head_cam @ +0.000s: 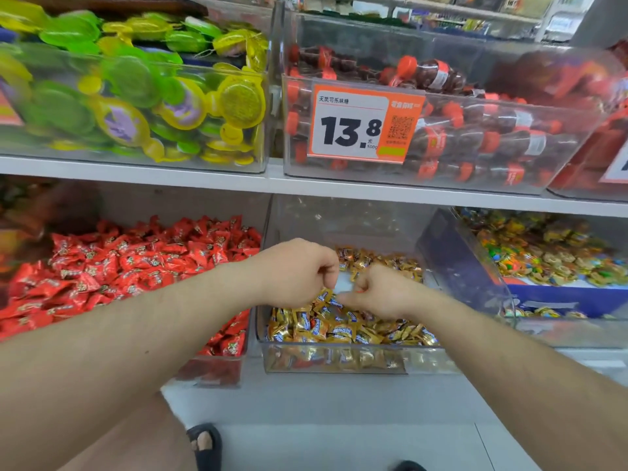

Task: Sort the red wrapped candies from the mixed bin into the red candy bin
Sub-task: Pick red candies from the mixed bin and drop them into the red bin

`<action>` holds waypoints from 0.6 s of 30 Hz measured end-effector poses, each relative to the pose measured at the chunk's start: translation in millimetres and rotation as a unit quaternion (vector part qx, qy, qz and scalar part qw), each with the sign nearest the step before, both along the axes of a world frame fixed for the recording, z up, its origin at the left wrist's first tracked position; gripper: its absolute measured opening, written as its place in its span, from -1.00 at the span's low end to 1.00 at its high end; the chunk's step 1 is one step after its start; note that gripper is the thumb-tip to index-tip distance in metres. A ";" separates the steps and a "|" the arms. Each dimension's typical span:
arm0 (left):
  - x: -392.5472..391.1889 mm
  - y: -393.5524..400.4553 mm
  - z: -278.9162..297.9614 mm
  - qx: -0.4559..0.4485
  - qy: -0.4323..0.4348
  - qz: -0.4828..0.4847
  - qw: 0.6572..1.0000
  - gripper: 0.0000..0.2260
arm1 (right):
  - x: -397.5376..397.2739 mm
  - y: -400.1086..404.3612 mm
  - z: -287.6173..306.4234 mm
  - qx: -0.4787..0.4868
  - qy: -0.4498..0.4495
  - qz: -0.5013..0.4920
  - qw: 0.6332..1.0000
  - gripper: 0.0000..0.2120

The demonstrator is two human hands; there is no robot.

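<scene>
Both curled hands [339, 283] hover over mixed bin [339, 363].

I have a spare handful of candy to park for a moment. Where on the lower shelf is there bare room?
The mixed bin has bare floor at its back, behind both hands. The red candy bin is heaped full.

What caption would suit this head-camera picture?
Both hands dig in the gold candy bin, beside the red candy bin.
</scene>
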State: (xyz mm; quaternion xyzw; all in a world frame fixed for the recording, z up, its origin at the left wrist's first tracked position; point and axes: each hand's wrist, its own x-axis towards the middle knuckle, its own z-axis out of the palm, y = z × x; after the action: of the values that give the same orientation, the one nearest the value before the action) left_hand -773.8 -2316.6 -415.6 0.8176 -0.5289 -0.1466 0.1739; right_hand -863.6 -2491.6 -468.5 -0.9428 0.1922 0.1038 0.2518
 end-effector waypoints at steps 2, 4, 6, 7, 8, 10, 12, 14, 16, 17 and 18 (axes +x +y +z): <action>1.0 2.6 -5.4 0.038 -0.128 -0.048 0.990 -0.79 | 10.9 24.8 2.3 -0.006 0.029 0.078 0.997 -0.72; 1.9 6.4 -11.7 0.086 -0.191 -0.075 0.975 -0.77 | 18.3 41.5 -1.8 -0.052 0.058 0.140 0.987 -0.90; 1.2 10.8 -15.3 0.115 -0.219 -0.076 0.966 -0.77 | 21.2 48.5 -8.7 -0.112 0.083 0.178 0.974 -0.95; -0.2 12.2 -16.2 0.124 -0.232 -0.075 0.962 -0.76 | 21.1 48.1 -11.5 -0.133 0.092 0.180 0.970 -0.93; -0.9 12.8 -18.2 0.130 -0.244 -0.075 0.958 -0.76 | 20.0 46.0 -12.2 -0.156 0.102 0.178 0.966 -0.94; -2.0 12.3 -20.6 0.141 -0.253 -0.069 0.955 -0.76 | 15.4 38.6 -10.4 -0.210 0.130 0.171 0.954 -0.85; -2.1 10.5 -21.8 0.155 -0.252 -0.061 0.953 -0.76 | 8.8 26.8 -7.1 -0.253 0.162 0.169 0.939 -0.83; -2.2 7.9 -21.1 0.173 -0.245 -0.055 0.953 -0.76 | 0.4 16.7 -3.2 -0.281 0.184 0.166 0.927 -0.89; -2.2 6.2 -18.0 0.198 -0.238 -0.057 0.949 -0.78 | -6.1 8.1 -1.9 -0.285 0.197 0.158 0.925 -0.95; -2.4 4.9 -16.5 0.208 -0.236 -0.061 0.947 -0.81 | -8.4 5.8 -1.9 -0.283 0.201 0.150 0.926 -0.96; -3.1 3.1 -14.7 0.219 -0.236 -0.063 0.945 -0.84 | -9.7 3.9 -2.6 -0.279 0.203 0.141 0.928 -0.91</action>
State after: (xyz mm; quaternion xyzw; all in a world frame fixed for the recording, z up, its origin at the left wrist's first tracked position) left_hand -776.9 -2313.5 -430.3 0.8120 -0.5599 -0.0723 -0.1484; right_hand -873.2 -2487.7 -471.1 -0.9512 0.1259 0.2693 -0.0832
